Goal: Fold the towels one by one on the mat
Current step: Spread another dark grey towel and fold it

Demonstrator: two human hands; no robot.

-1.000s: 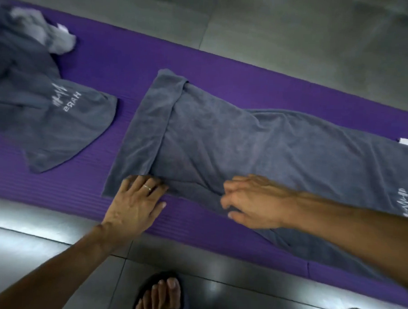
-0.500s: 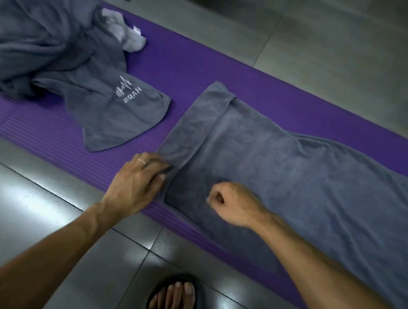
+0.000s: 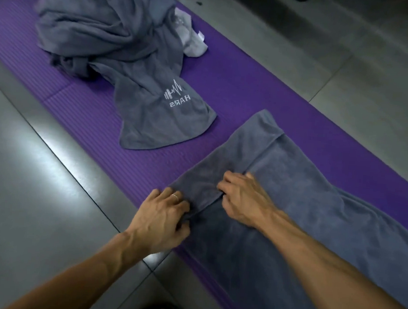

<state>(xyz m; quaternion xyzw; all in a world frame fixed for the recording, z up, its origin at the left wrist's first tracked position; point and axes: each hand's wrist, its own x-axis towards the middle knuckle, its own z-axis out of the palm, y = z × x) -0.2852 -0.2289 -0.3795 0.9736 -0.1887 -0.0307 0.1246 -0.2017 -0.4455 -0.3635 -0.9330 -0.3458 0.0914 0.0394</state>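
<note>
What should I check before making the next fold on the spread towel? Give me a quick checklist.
1. Left hand grips the near corner of the folded flap: ok.
2. Right hand grips the flap's edge: ok, fingertips partly hidden.
3. Spread towel lies flat on the purple mat: not ok, creases along the near side.
4. First flap lies even across the width: ok.
5. Unfolded towel pile is apart from the working towel: ok.
6. Far end of the towel squared: cannot tell, out of frame.
</note>
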